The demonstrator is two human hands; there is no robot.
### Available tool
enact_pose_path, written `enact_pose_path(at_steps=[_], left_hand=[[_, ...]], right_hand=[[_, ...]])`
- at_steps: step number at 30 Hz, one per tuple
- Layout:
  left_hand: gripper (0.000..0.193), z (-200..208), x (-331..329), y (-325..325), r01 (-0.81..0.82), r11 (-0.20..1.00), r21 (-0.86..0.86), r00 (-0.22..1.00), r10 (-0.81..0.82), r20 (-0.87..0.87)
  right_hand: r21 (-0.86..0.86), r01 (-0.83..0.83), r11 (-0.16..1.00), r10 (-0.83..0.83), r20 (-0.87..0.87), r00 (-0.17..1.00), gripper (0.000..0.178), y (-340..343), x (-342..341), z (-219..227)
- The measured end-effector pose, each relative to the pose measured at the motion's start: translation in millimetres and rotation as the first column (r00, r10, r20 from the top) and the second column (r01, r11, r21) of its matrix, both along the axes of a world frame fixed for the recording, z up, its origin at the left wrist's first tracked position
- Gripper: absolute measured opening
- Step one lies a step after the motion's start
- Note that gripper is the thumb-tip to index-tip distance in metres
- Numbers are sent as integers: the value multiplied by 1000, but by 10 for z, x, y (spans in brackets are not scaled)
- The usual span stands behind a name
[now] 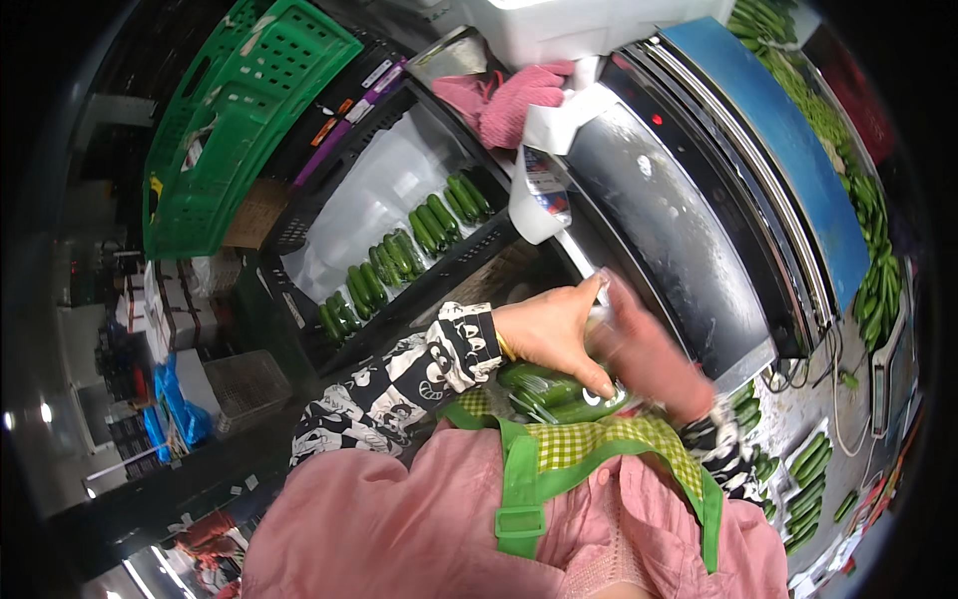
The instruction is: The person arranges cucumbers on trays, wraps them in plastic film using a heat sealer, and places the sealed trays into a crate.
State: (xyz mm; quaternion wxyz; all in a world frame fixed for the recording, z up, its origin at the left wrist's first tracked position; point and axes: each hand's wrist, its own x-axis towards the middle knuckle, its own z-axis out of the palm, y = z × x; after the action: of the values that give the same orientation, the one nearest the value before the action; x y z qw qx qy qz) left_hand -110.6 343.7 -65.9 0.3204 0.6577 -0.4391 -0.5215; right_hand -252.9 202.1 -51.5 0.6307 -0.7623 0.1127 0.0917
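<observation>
A clear plastic bag of cucumbers (554, 394) is in front of my apron, with small white marks on its right side. My left hand (554, 324) is closed around the gathered upper part of the bag, its thumb reaching down over the cucumbers. Right beside it, my right hand (654, 349) is smeared by motion, so its fingers cannot be made out. Just beyond my fingertips, a white strip leads up to a white holder with a roll (541, 195).
Bagged cucumbers (434, 222) stand in rows in a black lined crate (384, 180) at the far left. A green crate (235, 130) rises behind it. Pink gloves (514, 105) lie beside a dark-topped machine (669, 210). More cucumbers (808, 479) lie at right.
</observation>
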Motion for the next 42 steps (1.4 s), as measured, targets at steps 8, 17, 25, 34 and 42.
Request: enact_pose_path(at_steps=[8,17,25,34,42], left_hand=[[100,-93,874,698,-366,926,-92,883,315,-347],[49,-2009,3202,1225,-988,62,140,-41,769,-638],[51,-3109,3718,887,-991,-108,80,-134,838,-529],[68,-3364,3693,771,-974,-124,192,-205,847,-490],[119,-3422,3834,785,-1000,-10,3,-8,911,411]], right_hand=[[322,368,872,-346,-128,930,48,155,379,-144],[375,177,910,-15,-398,917,46,806,957,-33],[169,295,940,-204,-413,887,43,923,1193,-144],[134,417,899,-312,-474,823,44,998,1227,-331],[-18,274,961,-261,-376,889,42,947,1353,-366]])
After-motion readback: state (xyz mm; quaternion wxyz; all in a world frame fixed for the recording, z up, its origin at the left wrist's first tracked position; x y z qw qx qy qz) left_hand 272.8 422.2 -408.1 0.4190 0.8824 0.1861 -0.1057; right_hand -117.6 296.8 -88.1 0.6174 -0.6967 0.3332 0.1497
